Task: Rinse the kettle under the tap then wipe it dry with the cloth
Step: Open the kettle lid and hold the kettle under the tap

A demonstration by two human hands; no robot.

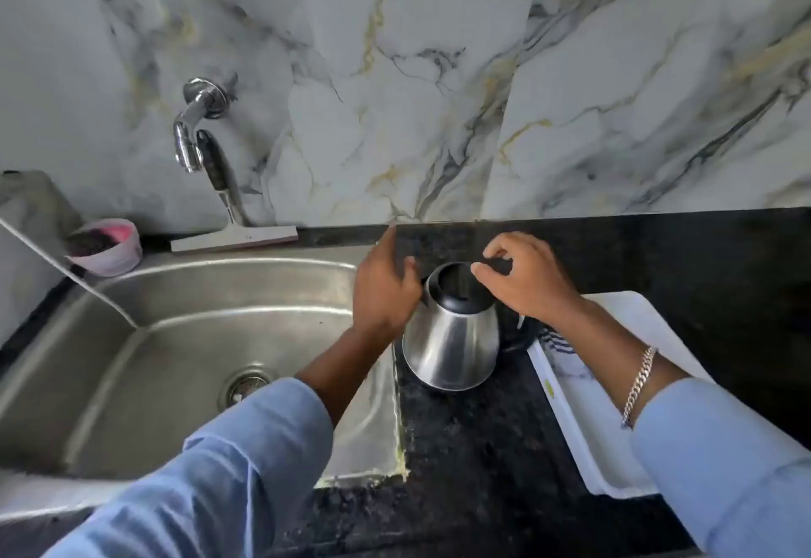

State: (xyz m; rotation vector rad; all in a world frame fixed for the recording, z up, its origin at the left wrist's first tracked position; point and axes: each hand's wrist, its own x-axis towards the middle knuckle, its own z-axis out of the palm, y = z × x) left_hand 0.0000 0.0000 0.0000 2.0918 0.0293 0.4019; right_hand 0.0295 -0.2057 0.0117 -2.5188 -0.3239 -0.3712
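Observation:
A stainless-steel kettle [452, 338] with a black top stands on the black granite counter [474, 448], just right of the sink. My left hand [384, 289] grips its upper left side near the spout. My right hand [526, 283] hovers over the top's right side, thumb and forefinger curled at the black rim. I cannot tell whether they pinch anything. The chrome tap [188, 145] juts from the marble wall at the left, with no water running. A white cloth with dark stripes [555, 344] lies in a white tray, partly hidden under my right forearm.
The steel sink [175, 360] fills the left side, its drain near the middle. A squeegee [232, 237] leans on the wall behind it, and a pink bowl [107, 246] sits at the sink's far left corner. The white tray [583, 426] lies right of the kettle.

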